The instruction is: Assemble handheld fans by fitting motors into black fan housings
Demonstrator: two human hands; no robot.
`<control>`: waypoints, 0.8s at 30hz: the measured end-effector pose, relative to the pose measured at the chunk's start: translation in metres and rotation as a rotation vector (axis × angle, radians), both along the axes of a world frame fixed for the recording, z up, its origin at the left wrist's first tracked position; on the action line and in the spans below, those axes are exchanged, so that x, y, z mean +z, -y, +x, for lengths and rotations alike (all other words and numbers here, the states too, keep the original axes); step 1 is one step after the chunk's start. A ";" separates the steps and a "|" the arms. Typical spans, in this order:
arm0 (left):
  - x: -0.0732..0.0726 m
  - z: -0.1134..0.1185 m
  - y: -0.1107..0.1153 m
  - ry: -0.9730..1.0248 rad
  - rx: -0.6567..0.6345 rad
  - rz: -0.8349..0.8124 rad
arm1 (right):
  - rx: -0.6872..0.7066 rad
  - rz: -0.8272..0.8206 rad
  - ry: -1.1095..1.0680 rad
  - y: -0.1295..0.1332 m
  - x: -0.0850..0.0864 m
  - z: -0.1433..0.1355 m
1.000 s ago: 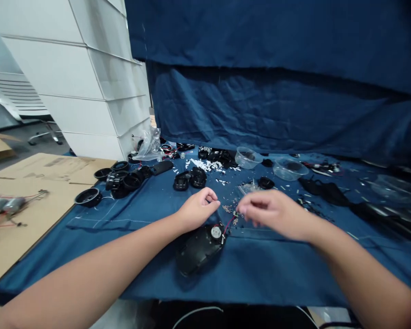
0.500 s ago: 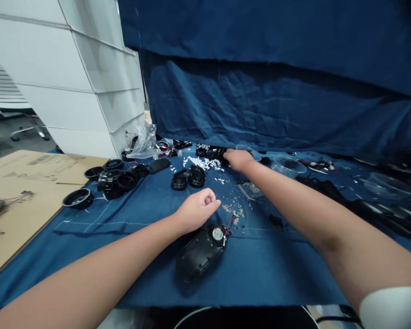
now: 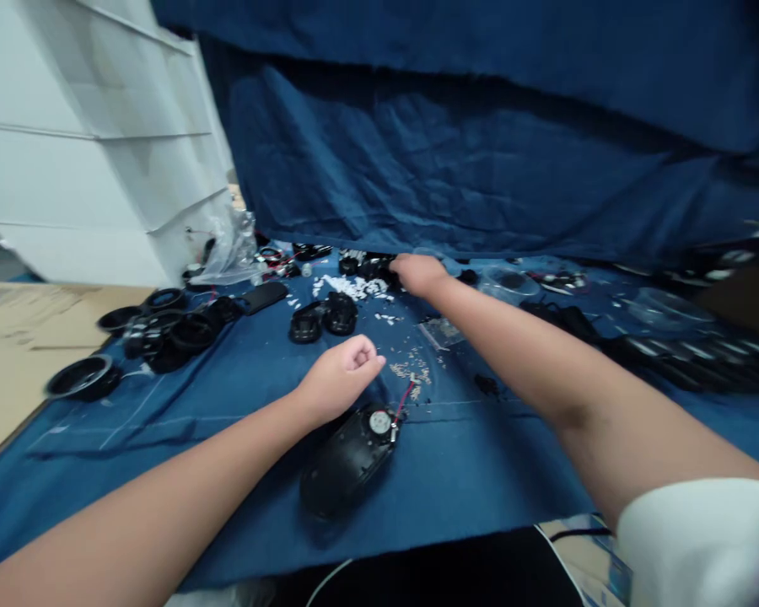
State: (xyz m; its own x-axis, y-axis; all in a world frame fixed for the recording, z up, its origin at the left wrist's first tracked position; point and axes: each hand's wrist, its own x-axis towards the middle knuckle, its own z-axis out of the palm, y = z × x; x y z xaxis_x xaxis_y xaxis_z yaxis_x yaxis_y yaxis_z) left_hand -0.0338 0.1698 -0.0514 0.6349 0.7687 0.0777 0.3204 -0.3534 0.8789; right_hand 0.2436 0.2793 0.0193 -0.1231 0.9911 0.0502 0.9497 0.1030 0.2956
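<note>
My left hand (image 3: pixel 345 377) is curled into a loose fist above the blue cloth, and nothing shows in its fingers. Just below it lies a long black plastic housing (image 3: pixel 347 464) with a round white part (image 3: pixel 380 422) and red wires (image 3: pixel 404 398) at its upper end. Stretched to the back of the table, my right hand (image 3: pixel 418 275) reaches a cluster of black parts (image 3: pixel 370 265); its fingertips are mostly hidden there. In front of that cluster is a scatter of small white pieces (image 3: pixel 354 287). A pair of black round parts (image 3: pixel 324 317) sits between the hands.
Black ring-shaped parts (image 3: pixel 83 378) are grouped at left by a cardboard sheet (image 3: pixel 13 337). Tiny screw-like pieces (image 3: pixel 411 368) and a small clear bag (image 3: pixel 441 333) lie mid-table. Clear bowls (image 3: pixel 509 283) and dark long parts (image 3: pixel 689 362) are at right. A blue curtain (image 3: pixel 468 169) hangs behind.
The view has swung right, so everything sits further left in the picture. Both hands keep nearly the same places over the table; my right hand is still at the black parts.
</note>
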 end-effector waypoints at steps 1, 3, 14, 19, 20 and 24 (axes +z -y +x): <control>0.000 0.000 -0.001 -0.004 -0.004 0.009 | 0.007 0.011 -0.012 0.004 0.003 0.002; 0.002 0.000 -0.003 -0.019 -0.012 0.021 | 0.008 0.043 -0.029 0.013 0.013 0.014; 0.010 -0.003 0.006 -0.134 -0.023 0.052 | -0.519 0.159 -0.097 0.121 0.082 0.205; 0.012 -0.003 0.002 -0.174 -0.022 0.083 | -0.627 0.274 -0.149 0.180 0.087 0.246; 0.013 -0.003 0.002 -0.182 -0.020 0.086 | -0.639 0.294 -0.159 0.195 0.089 0.250; 0.017 -0.003 0.000 -0.217 -0.023 0.083 | -0.695 0.390 -0.205 0.279 0.086 0.254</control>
